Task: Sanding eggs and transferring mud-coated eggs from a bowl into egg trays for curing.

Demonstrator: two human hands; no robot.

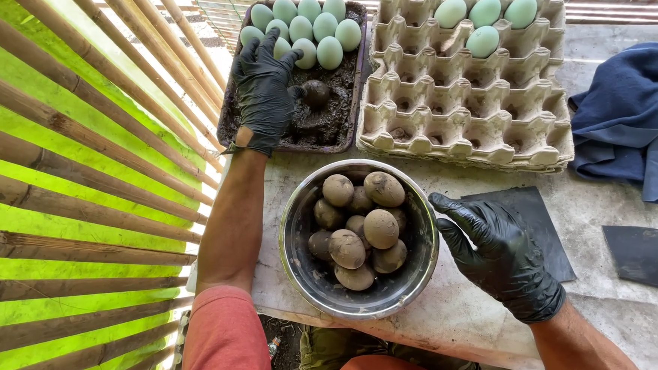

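Observation:
My left hand (pixel 262 91), in a black glove, rests flat on the dark mud in a shallow tray (pixel 232 101), fingers spread, next to a mud-coated egg (pixel 316 92). Several pale green eggs (pixel 311 30) fill the far end of that tray. My right hand (pixel 502 254), also gloved in black, hovers open beside the rim of a metal bowl (pixel 299 262). The bowl holds several eggs coated in brown mud (pixel 361 224). Neither hand holds anything.
A grey cardboard egg carton (pixel 465 102) lies behind the bowl with pale green eggs (pixel 484 20) in its far cells. A dark blue cloth (pixel 637 111) is at the right. Two dark flat sheets (pixel 644 254) lie on the stone tabletop. Bamboo slats (pixel 83 142) fence the left side.

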